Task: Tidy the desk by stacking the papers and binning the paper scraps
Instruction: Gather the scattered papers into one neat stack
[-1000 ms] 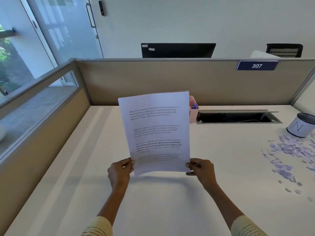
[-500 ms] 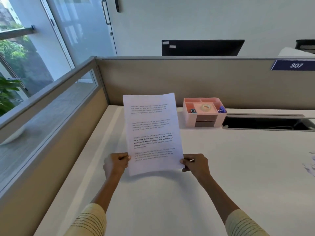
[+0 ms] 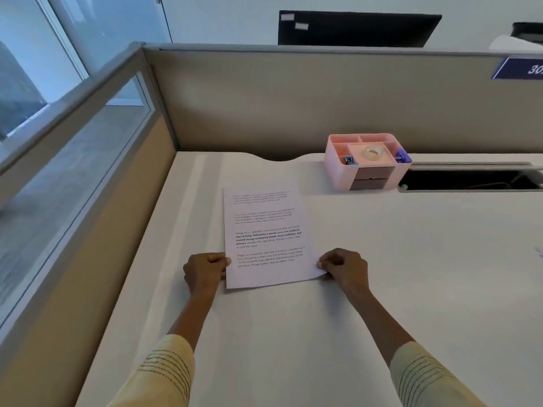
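Note:
The printed papers [image 3: 264,230] lie nearly flat on the white desk [image 3: 411,274], left of its middle, with the text facing up. My left hand [image 3: 204,271] pinches the lower left edge of the papers. My right hand [image 3: 345,268] pinches the lower right corner, which is raised slightly off the desk. Whether it is one sheet or a thin stack is not clear. One paper scrap [image 3: 540,251] shows at the right edge; the bin is out of view.
A pink desk organiser [image 3: 367,161] with tape and clips stands at the back. To its right is a dark cable slot [image 3: 470,179]. Beige partition walls [image 3: 293,101] close the desk at the back and left, the left one with a glass pane.
The papers were held upright in the air; both hands have lowered them onto the desk. The view has swung left, so the scraps and the bin have left the frame.

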{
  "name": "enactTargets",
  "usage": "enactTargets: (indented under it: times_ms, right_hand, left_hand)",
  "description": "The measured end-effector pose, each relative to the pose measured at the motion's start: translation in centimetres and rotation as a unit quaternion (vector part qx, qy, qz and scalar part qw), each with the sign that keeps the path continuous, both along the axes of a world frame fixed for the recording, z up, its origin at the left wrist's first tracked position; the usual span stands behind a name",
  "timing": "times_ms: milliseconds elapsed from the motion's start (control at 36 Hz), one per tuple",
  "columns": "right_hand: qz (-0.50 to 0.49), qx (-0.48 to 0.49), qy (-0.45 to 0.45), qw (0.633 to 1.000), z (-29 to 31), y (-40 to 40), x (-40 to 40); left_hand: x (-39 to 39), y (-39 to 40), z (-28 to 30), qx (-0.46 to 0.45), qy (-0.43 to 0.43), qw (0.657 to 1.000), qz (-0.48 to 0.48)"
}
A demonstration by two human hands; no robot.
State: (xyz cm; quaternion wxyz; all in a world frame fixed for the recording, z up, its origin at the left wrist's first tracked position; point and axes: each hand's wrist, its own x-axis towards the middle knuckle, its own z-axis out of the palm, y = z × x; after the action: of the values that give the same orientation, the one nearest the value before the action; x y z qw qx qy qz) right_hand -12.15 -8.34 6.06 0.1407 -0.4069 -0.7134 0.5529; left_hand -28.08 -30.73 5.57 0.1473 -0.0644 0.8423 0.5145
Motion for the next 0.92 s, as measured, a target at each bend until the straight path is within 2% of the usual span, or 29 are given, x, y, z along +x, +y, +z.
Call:
enactTargets:
  times_ms: [194,333,444,583,722,917]
  right_hand:
    - [0.003,0.050,0.007,0.999,-0.6,-0.7,0.1]
    - [0.043,0.184,-0.051,0.981,-1.3,-1.1,0.3]
    - [0.092,0.261,-0.058,0.959,-1.8,-2.0,1.3]
    - [0.125,0.318,-0.057,0.938,-2.6,-2.1,2.2]
    - [0.146,0.395,-0.063,0.905,-3.5,-2.3,2.2]
    - [0.130,0.380,-0.084,0.912,-3.9,-2.1,1.2]
  left_hand:
    - [2.0,-1.2,-0.5,0.002,0.085,0.995,-0.053]
    - [3.4,-2.5,-0.8,0.022,0.075,0.989,-0.124]
    - [4.1,-3.1,-1.1,-0.039,0.129,0.974,-0.184]
    - [4.4,-3.2,-1.3,-0.030,0.158,0.972,-0.173]
    - [4.4,-2.9,-1.4,-0.012,0.132,0.979,-0.155]
    - [4.3,-2.4,-1.1,0.005,0.111,0.985,-0.136]
